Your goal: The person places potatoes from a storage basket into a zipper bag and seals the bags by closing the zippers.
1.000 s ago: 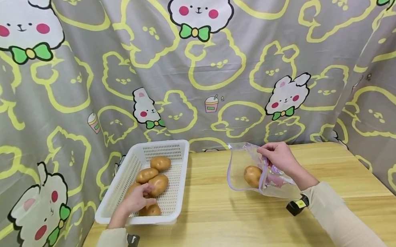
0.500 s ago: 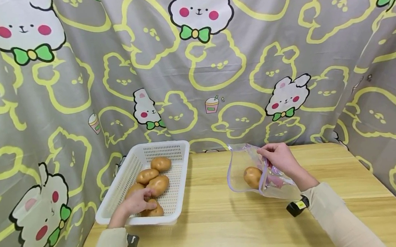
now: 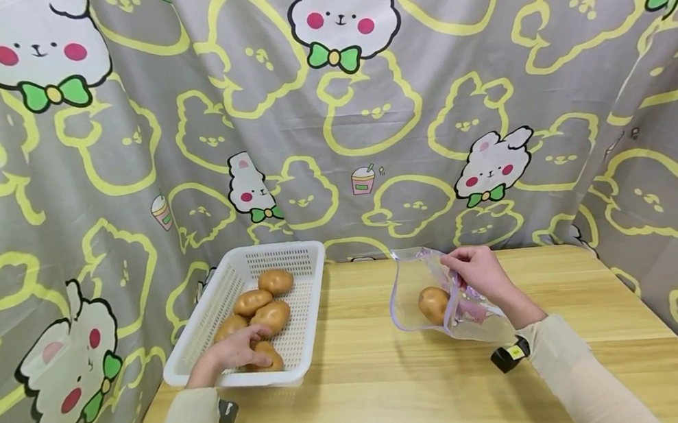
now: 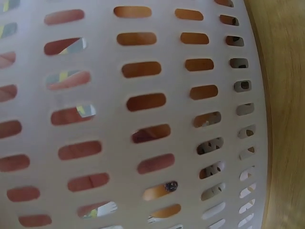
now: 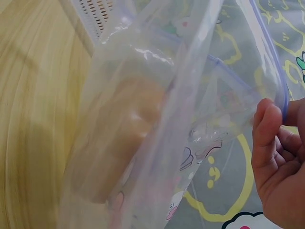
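In the head view my left hand point(image 3: 234, 351) reaches into the white basket point(image 3: 310, 311) and grips the nearest brown potato point(image 3: 272, 360), thumb over its top. Through the slots in the left wrist view, parts of the hand point(image 4: 86, 182) and orange-brown potato point(image 4: 143, 70) show; most is hidden by the basket wall. Over on the right, my right hand point(image 3: 480, 271) pinches the rim of a clear zip bag point(image 3: 408, 280) with purple edging. One potato point(image 3: 433, 305) lies inside the bag. The right wrist view shows thumb and finger point(image 5: 268, 119) on the bag's edge.
Several other potatoes point(image 3: 271, 317) lie in the basket beside the left hand. The basket stands at the left of the wooden table point(image 3: 356, 375). A patterned grey curtain point(image 3: 330, 123) hangs behind the table and along both sides.
My left hand has closed around the nearest potato, and that potato has shifted slightly to the right in the basket. The right hand and the bag have hardly moved.
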Available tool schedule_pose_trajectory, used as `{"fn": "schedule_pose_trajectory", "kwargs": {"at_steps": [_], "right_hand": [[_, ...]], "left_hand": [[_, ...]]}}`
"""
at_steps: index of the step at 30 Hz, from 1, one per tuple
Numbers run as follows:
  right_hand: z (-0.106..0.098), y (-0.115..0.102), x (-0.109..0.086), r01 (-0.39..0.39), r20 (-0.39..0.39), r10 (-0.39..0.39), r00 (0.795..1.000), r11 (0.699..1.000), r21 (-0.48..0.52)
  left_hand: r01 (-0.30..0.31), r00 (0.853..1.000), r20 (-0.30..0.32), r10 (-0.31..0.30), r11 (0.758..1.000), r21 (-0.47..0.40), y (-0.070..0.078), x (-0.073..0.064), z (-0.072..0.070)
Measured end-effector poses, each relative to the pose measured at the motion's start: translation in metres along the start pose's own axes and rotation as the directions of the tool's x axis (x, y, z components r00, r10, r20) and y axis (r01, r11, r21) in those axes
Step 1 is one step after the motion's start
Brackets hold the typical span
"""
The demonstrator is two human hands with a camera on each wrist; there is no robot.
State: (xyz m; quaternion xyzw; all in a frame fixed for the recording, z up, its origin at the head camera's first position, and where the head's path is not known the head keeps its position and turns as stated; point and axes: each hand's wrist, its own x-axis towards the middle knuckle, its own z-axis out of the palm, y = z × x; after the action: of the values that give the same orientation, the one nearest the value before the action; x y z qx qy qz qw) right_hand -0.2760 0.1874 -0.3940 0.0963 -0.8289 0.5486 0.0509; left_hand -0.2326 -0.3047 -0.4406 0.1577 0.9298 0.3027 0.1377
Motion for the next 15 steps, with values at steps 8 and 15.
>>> {"fn": "schedule_pose_trajectory", "kwargs": {"at_steps": [8, 15], "right_hand": [[0.0017, 0.0003, -0.0005, -0.005, -0.004, 0.005, 1.0, 1.0, 0.002], [0.002, 0.0005, -0.0002, 0.003, -0.009, -0.003, 1.0, 1.0, -0.005]], "left_hand": [[0.04, 0.999, 0.01, -0.04, 0.999, 0.036, 0.0007, 0.0019, 0.0031], [0.037, 0.999, -0.028, -0.035, 0.996, 0.086, 0.0025, 0.0046, 0.0025]]}}
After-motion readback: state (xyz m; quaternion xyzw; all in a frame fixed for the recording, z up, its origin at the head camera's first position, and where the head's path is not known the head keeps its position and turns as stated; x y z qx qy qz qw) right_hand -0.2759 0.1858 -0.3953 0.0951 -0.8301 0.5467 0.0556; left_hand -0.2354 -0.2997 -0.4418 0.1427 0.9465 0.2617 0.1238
